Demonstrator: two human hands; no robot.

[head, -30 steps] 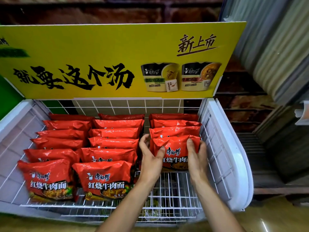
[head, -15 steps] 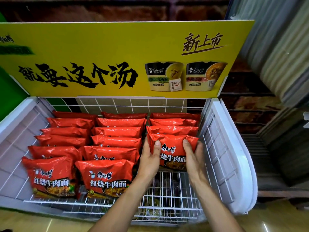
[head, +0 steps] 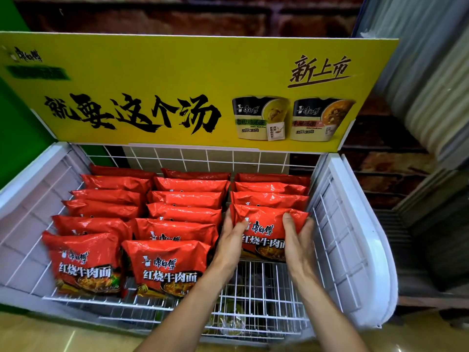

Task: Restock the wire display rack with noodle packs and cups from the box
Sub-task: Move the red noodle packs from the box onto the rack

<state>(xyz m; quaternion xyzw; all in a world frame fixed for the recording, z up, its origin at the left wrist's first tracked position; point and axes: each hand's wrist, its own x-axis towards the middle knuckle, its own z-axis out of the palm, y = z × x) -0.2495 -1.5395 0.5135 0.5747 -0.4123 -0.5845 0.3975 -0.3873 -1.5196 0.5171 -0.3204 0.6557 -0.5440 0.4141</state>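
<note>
Noodle pack [head: 266, 224] clasped between both hands [head: 264, 247].

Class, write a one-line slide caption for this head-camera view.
Both hands, left hand and right hand, press a red noodle pack into the right column of the wire rack.

Noodle packs [head: 162, 265]: glossy red, white and black characters, brown-orange noodle picture low on front. Wire display rack [head: 256, 290]: white grid wire, white side panels [head: 365, 240]. Header board [head: 177, 90] along rack's back edge: bright yellow, black brush-style characters, two printed cups [head: 291, 118] with black tops, cream bodies, green and pale red label bands. Wall behind: dark reddish-brown brick pattern. Far-left surface green.
</note>
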